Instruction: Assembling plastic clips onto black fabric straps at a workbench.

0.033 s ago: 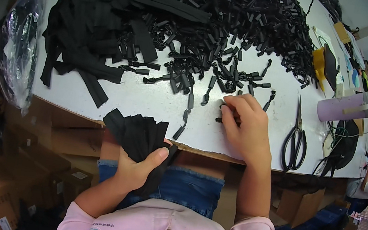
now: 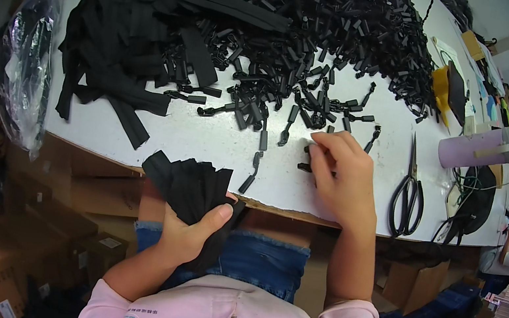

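Note:
My left hand (image 2: 196, 233) is closed round a fanned bundle of black zipper tapes (image 2: 193, 186), held over my lap at the table's front edge. My right hand (image 2: 345, 177) hovers low over the tabletop, thumb and forefinger a little apart, with nothing visible between them. Close to its fingertips lie black zipper sliders (image 2: 303, 166), partly hidden by the hand. More loose sliders with long pulls (image 2: 250, 175) are scattered between my hands. Behind them a large heap of the same sliders (image 2: 349, 21) covers the back of the table.
Black zipper tapes (image 2: 119, 24) are piled at the left, beside clear plastic bags (image 2: 26, 63). Black-handled scissors (image 2: 408, 200) lie right of my right hand. Beyond them are a lilac bottle (image 2: 479, 149) and a yellow-and-black object (image 2: 448, 93). Cardboard boxes (image 2: 0, 252) stand below.
My right hand has shifted slightly to the right, its fingertips drawing away from the small dark piece on the table. My left hand and its bundle have not moved.

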A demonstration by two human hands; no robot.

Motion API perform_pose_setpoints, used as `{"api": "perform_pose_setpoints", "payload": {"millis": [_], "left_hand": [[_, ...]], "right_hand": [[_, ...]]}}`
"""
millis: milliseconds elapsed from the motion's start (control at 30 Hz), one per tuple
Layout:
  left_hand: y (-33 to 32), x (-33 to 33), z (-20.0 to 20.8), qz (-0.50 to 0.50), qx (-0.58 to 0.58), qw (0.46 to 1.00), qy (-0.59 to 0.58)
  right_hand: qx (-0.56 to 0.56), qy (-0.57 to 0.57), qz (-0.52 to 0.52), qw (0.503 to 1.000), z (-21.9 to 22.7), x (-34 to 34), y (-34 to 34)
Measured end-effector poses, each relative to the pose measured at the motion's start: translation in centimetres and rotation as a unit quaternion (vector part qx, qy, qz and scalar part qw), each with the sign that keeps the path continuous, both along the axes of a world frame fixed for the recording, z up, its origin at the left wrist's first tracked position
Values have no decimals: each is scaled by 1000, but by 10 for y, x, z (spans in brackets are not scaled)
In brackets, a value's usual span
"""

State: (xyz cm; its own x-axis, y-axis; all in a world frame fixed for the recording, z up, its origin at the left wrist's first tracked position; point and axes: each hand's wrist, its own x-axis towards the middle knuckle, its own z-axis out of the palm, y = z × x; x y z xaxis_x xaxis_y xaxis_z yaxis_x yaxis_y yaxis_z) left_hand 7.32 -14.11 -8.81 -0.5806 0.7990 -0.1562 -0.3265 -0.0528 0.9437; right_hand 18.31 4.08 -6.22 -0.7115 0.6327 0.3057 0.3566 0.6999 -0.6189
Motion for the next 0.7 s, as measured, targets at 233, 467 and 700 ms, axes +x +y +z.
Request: {"api": "perform_pose_setpoints", "payload": {"millis": [233,467,700], "left_hand": [[1,0,2,2,-4,1000,4],[5,6,4,31,-48,998,-38],[-5,4,-10,65,-65,995,36]], "right_hand": [[-34,-70,54,996,8,-1,9],[67,-204,98,972,13,-11,19],[57,116,-16,992,21,-2,-2]]}}
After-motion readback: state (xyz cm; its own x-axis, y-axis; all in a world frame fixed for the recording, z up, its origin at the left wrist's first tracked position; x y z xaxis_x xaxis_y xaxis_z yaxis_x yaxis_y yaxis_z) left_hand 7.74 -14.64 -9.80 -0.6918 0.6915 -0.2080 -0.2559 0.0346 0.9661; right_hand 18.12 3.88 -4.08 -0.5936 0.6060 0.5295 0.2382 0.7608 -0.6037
